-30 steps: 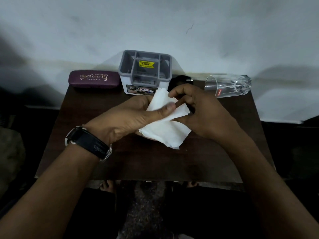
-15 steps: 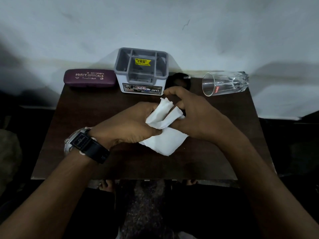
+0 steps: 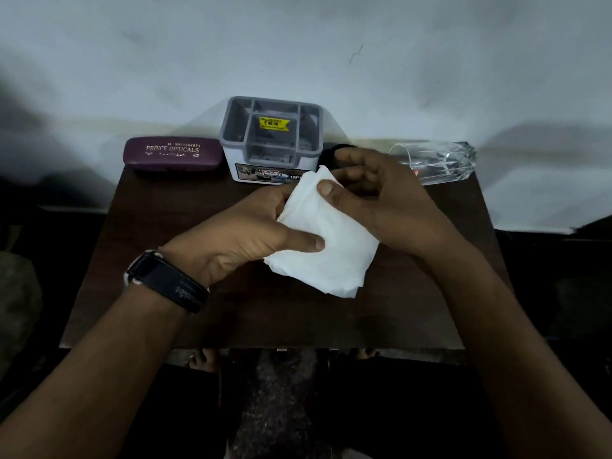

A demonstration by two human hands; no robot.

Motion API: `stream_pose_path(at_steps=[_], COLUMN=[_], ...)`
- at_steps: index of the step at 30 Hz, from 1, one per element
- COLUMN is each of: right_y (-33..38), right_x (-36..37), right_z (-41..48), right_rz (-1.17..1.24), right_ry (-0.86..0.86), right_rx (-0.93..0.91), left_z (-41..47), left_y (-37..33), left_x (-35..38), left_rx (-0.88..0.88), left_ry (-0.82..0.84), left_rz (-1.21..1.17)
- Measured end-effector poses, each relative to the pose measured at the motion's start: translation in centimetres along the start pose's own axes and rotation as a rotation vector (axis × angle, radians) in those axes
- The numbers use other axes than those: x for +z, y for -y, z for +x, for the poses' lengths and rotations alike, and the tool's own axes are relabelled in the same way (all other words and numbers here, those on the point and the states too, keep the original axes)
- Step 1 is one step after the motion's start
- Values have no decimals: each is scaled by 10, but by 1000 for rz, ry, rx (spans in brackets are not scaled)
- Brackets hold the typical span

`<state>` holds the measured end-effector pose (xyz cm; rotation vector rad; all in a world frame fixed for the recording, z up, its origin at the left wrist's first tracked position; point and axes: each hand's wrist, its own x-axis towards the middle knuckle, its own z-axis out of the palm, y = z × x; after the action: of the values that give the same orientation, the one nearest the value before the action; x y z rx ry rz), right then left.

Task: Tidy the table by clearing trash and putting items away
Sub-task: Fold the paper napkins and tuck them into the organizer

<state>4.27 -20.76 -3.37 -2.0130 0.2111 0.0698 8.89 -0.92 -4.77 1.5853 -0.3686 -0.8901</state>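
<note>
Place: a dim room in a home, most likely.
Surface (image 3: pixel 159 260): small, dark wood, pushed against a plain pale wall (image 3: pixel 298 44).
Beyond the hands: a spectacle case (image 3: pixel 172 154), a grey organiser (image 3: pixel 271 137) with its price sticker, a glass (image 3: pixel 437 162) on its side.
Below the hands: bare feet (image 3: pixel 202 357) on the floor.

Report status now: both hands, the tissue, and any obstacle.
Left hand and right hand both pinch the white tissue above the table. Tissue not yet discarded. Nothing in the way; tipped glass lies behind.
</note>
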Motion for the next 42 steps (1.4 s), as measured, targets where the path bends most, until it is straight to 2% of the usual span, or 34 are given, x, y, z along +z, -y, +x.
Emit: stream_pose_path(at_steps=[2,5,9,12,14,19,21,25,27,30,35,42], right_y=[2,2,-3,-10,-12,-13,-13,-10,-8,-5,-3,3], right_x=[-6,-10,-8,-11,-13,-10,-9,-6,-2,1,-1,-1], right_z=[-1,-5,-4,1,3,3,3,4,3,2,1,-1], right_rz=[32,84,112,184,269,526,584,658,634,641,721,731], right_ry=[101,247,179,5,-66,36,35,-35,-42,-51,-54,-3], right_rx=[61,51,41,83,120,187,198,199,197,207,213,196], left_z=[-1,0,-1,1,4,8,9,6,5,6,5,3], left_y=[0,0,1,-1,-2,-6,-8,-9,-8,-6,-8,-10], left_x=[-2,-4,-6,-8,-9,-6,-6,-5,-1,-2,-10,-8], left_rx=[-2,-12,-82,-142,-111,86,115,41,23,20,1,-22], left_ry=[-11,16,19,-159,-314,-527,-520,-341,-311,-387,-441,-398], left_rz=[-34,-16,-55,-158,-256,-305,-314,-431,-390,-322,-426,-450])
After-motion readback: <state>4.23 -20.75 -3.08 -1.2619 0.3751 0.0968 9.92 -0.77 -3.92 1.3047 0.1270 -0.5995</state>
